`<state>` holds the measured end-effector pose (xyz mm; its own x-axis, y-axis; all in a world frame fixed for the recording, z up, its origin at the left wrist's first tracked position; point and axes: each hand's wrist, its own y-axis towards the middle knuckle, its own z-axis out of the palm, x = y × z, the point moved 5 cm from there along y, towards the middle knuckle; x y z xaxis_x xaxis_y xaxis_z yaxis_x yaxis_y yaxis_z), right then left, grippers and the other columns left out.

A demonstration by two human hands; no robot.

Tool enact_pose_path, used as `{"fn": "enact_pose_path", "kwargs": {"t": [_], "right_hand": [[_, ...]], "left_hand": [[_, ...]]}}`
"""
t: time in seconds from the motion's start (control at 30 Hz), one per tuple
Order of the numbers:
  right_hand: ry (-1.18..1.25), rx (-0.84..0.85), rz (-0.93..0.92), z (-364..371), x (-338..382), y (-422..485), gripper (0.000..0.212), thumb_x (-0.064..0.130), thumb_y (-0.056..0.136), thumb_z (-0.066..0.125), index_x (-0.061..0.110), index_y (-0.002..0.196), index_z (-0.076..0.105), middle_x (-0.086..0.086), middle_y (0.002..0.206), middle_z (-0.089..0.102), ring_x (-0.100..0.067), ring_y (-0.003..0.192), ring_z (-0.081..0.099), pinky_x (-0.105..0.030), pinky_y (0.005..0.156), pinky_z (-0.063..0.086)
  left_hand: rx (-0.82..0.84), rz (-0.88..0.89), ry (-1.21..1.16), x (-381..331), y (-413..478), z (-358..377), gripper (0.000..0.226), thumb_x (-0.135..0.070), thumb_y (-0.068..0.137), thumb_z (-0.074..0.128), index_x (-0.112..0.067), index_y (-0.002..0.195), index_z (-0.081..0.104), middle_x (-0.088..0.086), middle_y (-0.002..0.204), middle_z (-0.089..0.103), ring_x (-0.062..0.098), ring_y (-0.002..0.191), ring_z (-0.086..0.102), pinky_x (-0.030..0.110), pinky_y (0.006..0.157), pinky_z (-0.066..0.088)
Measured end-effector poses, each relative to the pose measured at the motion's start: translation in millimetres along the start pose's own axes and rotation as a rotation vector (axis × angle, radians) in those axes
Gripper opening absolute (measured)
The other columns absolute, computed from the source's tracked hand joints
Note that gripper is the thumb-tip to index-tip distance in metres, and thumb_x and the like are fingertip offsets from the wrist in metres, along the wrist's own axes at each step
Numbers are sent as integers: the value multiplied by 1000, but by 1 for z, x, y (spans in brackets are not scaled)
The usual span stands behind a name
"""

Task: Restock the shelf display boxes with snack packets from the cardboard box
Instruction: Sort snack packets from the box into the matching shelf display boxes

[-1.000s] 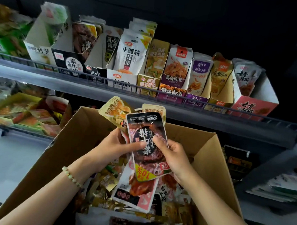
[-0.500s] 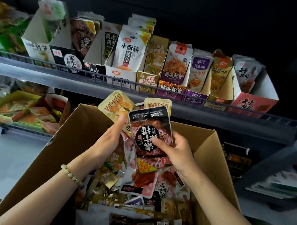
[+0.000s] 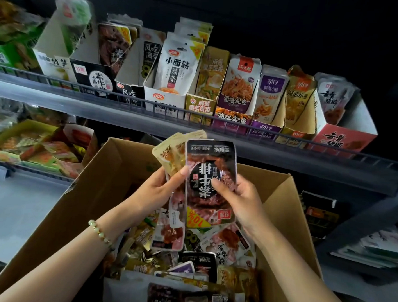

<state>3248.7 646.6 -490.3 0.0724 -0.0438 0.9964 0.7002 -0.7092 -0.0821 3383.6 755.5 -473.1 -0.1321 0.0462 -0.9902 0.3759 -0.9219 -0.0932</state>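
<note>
Head view: left hand (image 3: 156,190) grip clenched on yellow packets (image 3: 170,153); right hand (image 3: 239,200) grip grasping black packet (image 3: 209,174) above cardboard box (image 3: 105,176).

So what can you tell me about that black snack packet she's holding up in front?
The black snack packet is a flat, glossy pouch with rounded corners. It has big white characters on a dark circle, a picture of brown meaty food, and a yellow 10% corner with a red label. It is held upside down and nearly upright above the cardboard box. The left hand pinches its left edge, the right hand its right edge. Other packets fan out behind it.
</note>
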Motion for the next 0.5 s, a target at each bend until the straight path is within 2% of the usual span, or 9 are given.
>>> {"fn": "enact_pose_path", "kwargs": {"t": [0.07,0.17,0.23,0.3,0.33,0.4,0.47,0.5], "right_hand": [[-78,38,-6,6,3,-2,39,42,68,73,9,90,69,-11,94,74,-28,90,71,-51,89,53],[-192,77,-37,14,8,-5,60,49,71,71,-9,85,64,-24,89,70,-40,86,67,-55,82,52],[-223,81,-55,16,12,-3,50,46,74,68,-3,86,66,-18,91,72,-33,87,69,-50,82,54],[-212,55,-91,17,21,-1,34,44,73,68,19,95,67,-2,95,74,-19,89,71,-38,82,57],[-165,36,-87,18,25,1,36,45,69,70,25,99,63,2,98,74,-16,90,71,-34,80,57],[-78,-3,-59,17,28,4,45,41,62,77,25,100,60,3,98,74,-13,90,71,-28,77,57],[-34,4,-2,22,31,7,40,30,62,79,20,98,64,3,93,75,-12,87,71,-22,77,56],[4,13,33,27,31,9,39,28,62,78,18,98,66,0,92,75,-14,89,71,-24,81,55]], "left_hand": [[-14,-6,19,1,0,-1,39,-46,76,57,-29,110,61,-9,105,73,11,99,69,27,84,54],[-24,-62,32,5,1,-6,34,-42,77,62,-27,108,64,-8,103,74,13,97,70,32,87,53],[-44,-95,-21,5,1,-8,27,-37,83,61,-23,106,65,-3,100,75,17,92,72,31,81,56],[-80,-75,-74,0,2,-10,21,-30,90,58,-18,106,65,2,99,75,19,88,73,29,74,58],[-116,-49,-105,-3,2,-12,21,-28,92,56,-16,107,65,3,100,75,19,88,73,28,73,59],[-225,18,-190,-12,4,-17,23,-29,92,57,-15,109,65,3,101,75,19,89,72,27,72,59],[-335,77,-257,-22,6,-26,26,-31,91,58,-16,111,65,0,103,74,17,93,71,28,75,58],[-376,93,-279,-26,7,-32,27,-33,90,60,-17,112,65,0,104,74,17,96,71,30,79,57]]}}
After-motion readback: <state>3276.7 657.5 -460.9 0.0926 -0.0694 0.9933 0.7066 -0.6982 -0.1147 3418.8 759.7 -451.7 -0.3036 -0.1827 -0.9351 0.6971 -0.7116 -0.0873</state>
